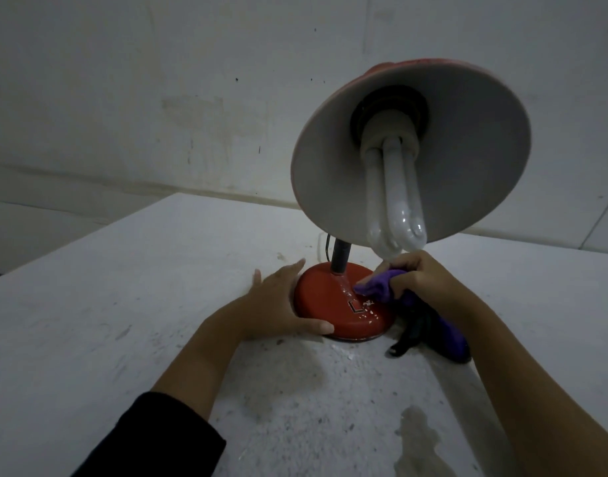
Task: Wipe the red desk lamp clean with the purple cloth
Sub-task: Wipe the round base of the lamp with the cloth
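Note:
The red desk lamp stands on a white table. Its round red base [326,304] has chipped paint, and a black neck [340,258] rises from it. The wide shade [468,160] tilts towards me, showing a pale inside and a white tube bulb [397,201]. My left hand [278,301] lies against the left side of the base, fingers straight along the rim and thumb along the front edge. My right hand [416,275] grips the bunched purple cloth [378,285], which touches the top right of the base. The rest of the cloth hangs down behind my right wrist.
The white table [130,304] is speckled and scuffed, with a damp stain [419,438] near the front right. A black cord end [404,342] lies by the base under my right forearm. A pale wall stands close behind the table's far edge.

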